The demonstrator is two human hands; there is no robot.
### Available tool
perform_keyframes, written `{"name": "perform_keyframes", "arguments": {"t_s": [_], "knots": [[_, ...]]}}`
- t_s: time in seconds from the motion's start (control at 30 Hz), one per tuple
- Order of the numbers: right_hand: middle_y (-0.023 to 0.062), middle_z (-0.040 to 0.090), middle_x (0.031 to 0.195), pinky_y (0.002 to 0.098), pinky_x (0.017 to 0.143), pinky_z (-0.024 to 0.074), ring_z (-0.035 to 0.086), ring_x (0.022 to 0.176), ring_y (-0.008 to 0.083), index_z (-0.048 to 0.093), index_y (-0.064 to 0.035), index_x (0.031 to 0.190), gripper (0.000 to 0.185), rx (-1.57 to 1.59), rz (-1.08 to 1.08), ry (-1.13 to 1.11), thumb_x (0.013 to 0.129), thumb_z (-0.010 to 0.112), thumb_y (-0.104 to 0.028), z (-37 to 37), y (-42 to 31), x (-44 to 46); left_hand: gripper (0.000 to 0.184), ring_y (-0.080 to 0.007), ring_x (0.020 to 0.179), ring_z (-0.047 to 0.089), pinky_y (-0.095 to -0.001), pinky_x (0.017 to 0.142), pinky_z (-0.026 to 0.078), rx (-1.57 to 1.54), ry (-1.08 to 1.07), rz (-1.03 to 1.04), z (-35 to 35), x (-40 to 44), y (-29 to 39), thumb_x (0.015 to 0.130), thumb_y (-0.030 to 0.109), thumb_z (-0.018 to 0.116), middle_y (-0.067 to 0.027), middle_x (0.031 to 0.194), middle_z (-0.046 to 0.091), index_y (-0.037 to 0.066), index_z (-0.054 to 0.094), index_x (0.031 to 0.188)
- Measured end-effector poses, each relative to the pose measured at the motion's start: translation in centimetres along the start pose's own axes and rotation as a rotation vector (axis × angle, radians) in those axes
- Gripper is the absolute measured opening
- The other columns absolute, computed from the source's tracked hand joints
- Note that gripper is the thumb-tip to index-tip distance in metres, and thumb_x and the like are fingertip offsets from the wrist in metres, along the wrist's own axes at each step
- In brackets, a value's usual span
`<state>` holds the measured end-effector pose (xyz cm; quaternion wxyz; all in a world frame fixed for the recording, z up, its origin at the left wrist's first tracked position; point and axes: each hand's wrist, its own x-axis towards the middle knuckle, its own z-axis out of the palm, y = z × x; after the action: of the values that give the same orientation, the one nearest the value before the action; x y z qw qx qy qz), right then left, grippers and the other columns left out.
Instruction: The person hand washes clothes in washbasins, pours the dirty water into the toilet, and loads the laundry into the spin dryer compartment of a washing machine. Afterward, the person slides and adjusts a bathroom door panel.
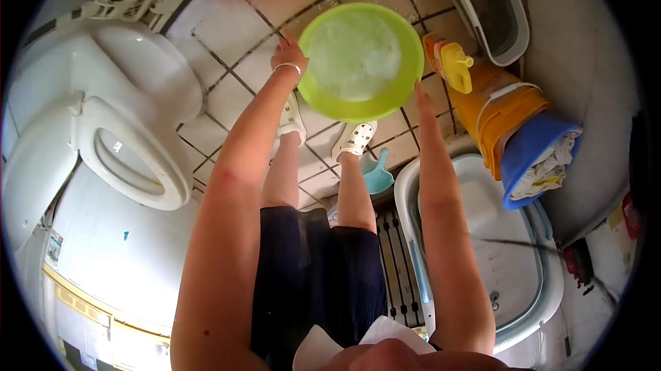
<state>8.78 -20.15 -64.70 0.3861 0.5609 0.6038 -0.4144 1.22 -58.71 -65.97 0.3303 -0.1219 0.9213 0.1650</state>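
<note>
Two hands (290, 56) (425, 102), one green basin (412, 62)

Beige square tiles with dark grout cover the floor (231, 95). A white toilet (148, 106) stands at the floor's left edge; a plain greyish wall (578, 47) rises along its right edge. Strong light bleaches the pale surface (131, 268) near the toilet.

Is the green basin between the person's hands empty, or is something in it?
Not empty: cloudy white, sudsy-looking liquid spreads across the bottom of the green basin. How deep, I cannot tell.
</note>
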Motion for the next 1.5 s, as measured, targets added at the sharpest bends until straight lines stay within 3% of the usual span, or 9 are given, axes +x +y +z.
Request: {"name": "perform_keyframes", "arguments": {"t_s": [0.07,0.17,0.43,0.57,0.7,1.0,1.27,1.37,1.5], "knots": [[0.0101,0.027,0.153,0.0440,0.105,0.0369,0.036,0.133,0.0305,0.024,-0.0142,0.151,0.079,0.106,-0.058,-0.085,0.092,0.043,-0.064,1.0,0.4,-0.8,0.057,-0.0379,0.108,0.060,-0.0452,0.090,0.050,-0.148,-0.298,-0.032,2.5,0.4,-1.8,0.086,0.024,0.065,-0.0233,0.118,0.059,0.006,0.033,0.130],[0.0087,0.030,0.151,0.0437,0.107,0.0358,0.036,0.133,0.0291,0.027,-0.0155,0.150,0.065,0.739,-0.258,-0.217,0.099,0.040,-0.052,3.3,1.6,-0.9,0.044,-0.0405,0.098,0.063,-0.0477,0.084,0.051,-0.219,-0.202,-0.095,4.1,-0.7,-3.0,0.086,0.019,0.064,-0.0240,0.105,0.064,0.006,0.036,0.118],[0.0081,0.038,0.146,0.0410,0.103,0.0412,0.044,0.128,0.0254,0.033,-0.0069,0.146,0.050,0.763,-0.446,-0.360,0.103,0.042,-0.031,2.3,-3.4,-12.6,0.058,-0.0413,0.094,0.063,-0.0481,0.080,0.051,-0.405,0.016,-0.186,1.8,-13.1,-7.7,0.079,0.017,0.071,-0.0249,0.097,0.065,0.005,0.039,0.126],[0.0066,0.052,0.132,0.0363,0.095,0.0456,0.052,0.118,0.0207,0.044,-0.0027,0.137,0.045,0.593,-0.651,-0.362,0.098,0.055,-0.023,3.2,-6.9,-19.4,0.048,-0.0416,0.088,0.063,-0.0484,0.077,0.050,-0.680,0.135,-0.375,-5.5,-25.3,-8.0,0.081,0.022,0.069,-0.0239,0.093,0.066,0.004,0.044,0.118],[0.0022,0.061,0.098,0.0296,0.078,0.0505,0.058,0.087,0.0131,0.061,-0.0052,0.095,0.010,0.430,-0.563,-0.279,0.089,0.067,-0.010,7.7,-10.4,-30.2,0.038,-0.0419,0.078,0.063,-0.0477,0.069,0.050,-0.815,0.357,-0.484,-11.7,-37.4,-10.2,0.084,0.027,0.066,-0.0212,0.086,0.066,0.003,0.048,0.107],[0.0037,0.066,0.079,0.0268,0.065,0.0480,0.058,0.068,0.0117,0.068,0.0043,0.086,0.029,-0.303,-0.905,-0.212,0.081,0.078,-0.022,22.5,-14.0,-51.6,0.027,-0.0363,0.066,0.064,-0.0429,0.060,0.050,-0.972,0.774,-0.725,-19.4,-51.9,-16.9,0.080,0.020,0.065,-0.0181,0.076,0.066,0.002,0.054,0.096],[0.0072,0.068,0.078,0.0297,0.060,0.0491,0.062,0.066,0.0151,0.070,0.0044,0.083,0.028,-0.929,-1.055,-0.180,0.077,0.079,-0.022,35.7,-17.0,-64.2,0.027,-0.0383,0.080,0.063,-0.0434,0.070,0.049,-1.270,0.660,-0.766,-22.4,-52.9,-27.6,0.075,0.021,0.064,-0.0212,0.079,0.066,-0.002,0.062,0.088],[0.0104,0.066,0.069,0.0314,0.059,0.0496,0.062,0.062,0.0172,0.069,0.0040,0.076,0.029,-1.123,-1.115,-0.120,0.072,0.079,-0.023,41.5,-18.8,-66.1,0.025,-0.0224,0.049,0.057,-0.0357,0.045,0.042,-1.511,0.514,-0.628,-19.4,-50.4,-32.3,0.078,0.020,0.066,-0.0116,0.062,0.060,-0.004,0.059,0.077],[0.0122,0.062,0.061,0.0326,0.048,0.0455,0.061,0.057,0.0186,0.065,0.0054,0.071,0.025,-1.333,-1.111,-0.224,0.070,0.072,-0.019,49.1,-20.4,-69.8,0.022,-0.0122,0.039,0.041,-0.0280,0.036,0.027,-1.891,0.056,-0.731,-23.7,-50.8,-36.7,0.081,0.020,0.064,-0.0038,0.056,0.052,-0.001,0.060,0.076]]}}
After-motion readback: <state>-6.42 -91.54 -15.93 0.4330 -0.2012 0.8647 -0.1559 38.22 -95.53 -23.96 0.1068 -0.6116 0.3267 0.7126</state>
